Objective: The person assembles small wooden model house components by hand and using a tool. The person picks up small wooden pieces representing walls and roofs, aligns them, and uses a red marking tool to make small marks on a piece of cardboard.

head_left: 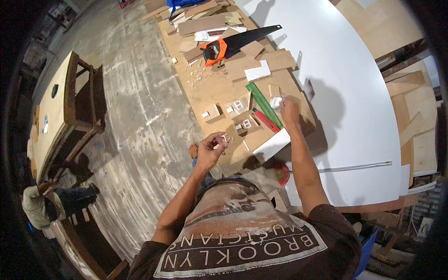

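My left hand (211,148) is raised at the near left edge of the workbench, its fingers pinched on a small pale wood piece (225,138). My right hand (290,112) is closed at a small round pot of white paste (276,102); whatever its fingers grip is too small to make out. Between the hands lie a green ruler (263,105) and a red-and-black utility knife (267,120). Small wooden block assemblies with white pieces stand beside them, one (214,113) at the left and another (246,125) nearer me. A few slivers lie by my left fingertips.
An orange-handled handsaw (215,50) rests among wood offcuts (201,24) farther up the bench. To the right spreads a large white panel (345,116) with a thin metal strip (345,166). A red round object (281,172) sits below the bench corner. Another person (42,205) is at the far left near a table (51,112).
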{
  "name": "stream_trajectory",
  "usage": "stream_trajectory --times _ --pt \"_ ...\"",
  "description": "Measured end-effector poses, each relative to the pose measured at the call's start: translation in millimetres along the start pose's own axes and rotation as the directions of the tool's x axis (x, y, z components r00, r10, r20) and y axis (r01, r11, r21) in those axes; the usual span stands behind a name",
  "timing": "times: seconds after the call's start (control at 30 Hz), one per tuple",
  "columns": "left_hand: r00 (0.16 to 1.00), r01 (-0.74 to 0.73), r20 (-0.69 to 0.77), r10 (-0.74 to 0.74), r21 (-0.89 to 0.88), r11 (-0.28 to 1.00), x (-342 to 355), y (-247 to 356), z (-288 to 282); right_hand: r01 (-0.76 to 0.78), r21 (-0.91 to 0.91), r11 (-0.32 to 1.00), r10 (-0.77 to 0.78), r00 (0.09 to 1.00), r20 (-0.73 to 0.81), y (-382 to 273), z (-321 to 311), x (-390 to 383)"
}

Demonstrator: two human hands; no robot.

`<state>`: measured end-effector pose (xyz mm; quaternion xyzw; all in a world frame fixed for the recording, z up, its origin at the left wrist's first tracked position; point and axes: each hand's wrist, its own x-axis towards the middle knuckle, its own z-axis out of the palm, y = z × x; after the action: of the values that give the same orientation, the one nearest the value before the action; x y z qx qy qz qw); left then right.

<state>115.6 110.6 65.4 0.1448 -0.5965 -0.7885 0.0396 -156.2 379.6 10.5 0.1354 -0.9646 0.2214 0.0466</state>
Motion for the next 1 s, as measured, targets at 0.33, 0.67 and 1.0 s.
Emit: stream_trajectory --times 0.33,0.67,1.0 --pt "0.998 -0.021 0.051 0.021 -0.001 1.000 14 -2 22 0.035 0.085 0.996 -0.019 0.982 -0.188 33 -9 4" --pt "0.976 0.047 0.215 -0.028 -0.086 0.995 61 27 53 -0.209 0.910 0.359 0.145 0.975 0.167 -94 -114 -121" --pt "0.929 0.248 0.337 -0.150 -0.271 0.930 59 39 72 -0.172 0.936 0.306 0.115 0.983 0.143 -108 -108 -140"
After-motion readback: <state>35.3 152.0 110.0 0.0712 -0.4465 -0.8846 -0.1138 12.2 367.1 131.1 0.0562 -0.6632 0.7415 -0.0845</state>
